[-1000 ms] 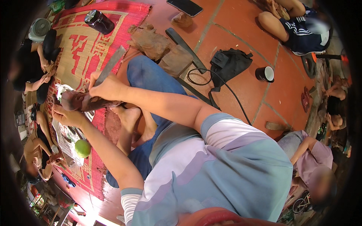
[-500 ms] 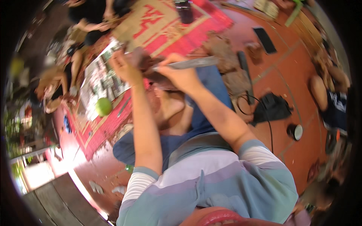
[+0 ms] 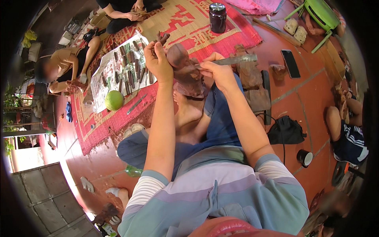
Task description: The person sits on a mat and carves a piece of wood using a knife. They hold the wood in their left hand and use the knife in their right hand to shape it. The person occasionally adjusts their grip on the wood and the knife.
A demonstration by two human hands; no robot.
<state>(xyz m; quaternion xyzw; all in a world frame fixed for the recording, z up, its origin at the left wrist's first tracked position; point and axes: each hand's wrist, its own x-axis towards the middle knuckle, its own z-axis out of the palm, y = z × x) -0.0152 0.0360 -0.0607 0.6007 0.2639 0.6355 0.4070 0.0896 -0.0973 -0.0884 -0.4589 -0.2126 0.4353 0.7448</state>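
Observation:
A brown carved-looking figure (image 3: 186,75) with a rounded top stands above my bare feet, between my hands. My left hand (image 3: 159,65) is raised at its left side, fingers up and thumb apart. Just above that thumb is a small knobbly brown piece (image 3: 163,38); whether it belongs to the figure I cannot tell. My right hand (image 3: 219,74) is closed around a long, flat grey carving tool (image 3: 239,59), which points out to the right. The tool's other end is hidden by my fingers near the figure's right side.
Several dark-handled tools (image 3: 132,63) lie on a printed sheet, with a green round fruit (image 3: 114,100) at its near edge. A dark jar (image 3: 217,19) stands on the red mat (image 3: 90,138). Right are brown blocks (image 3: 250,79), a phone (image 3: 291,64) and a cup (image 3: 304,157). Other people sit around.
My view has steadied, and the scene sits lower and further right. The left hand has come upright beside the figure. My right hand still grips the tool.

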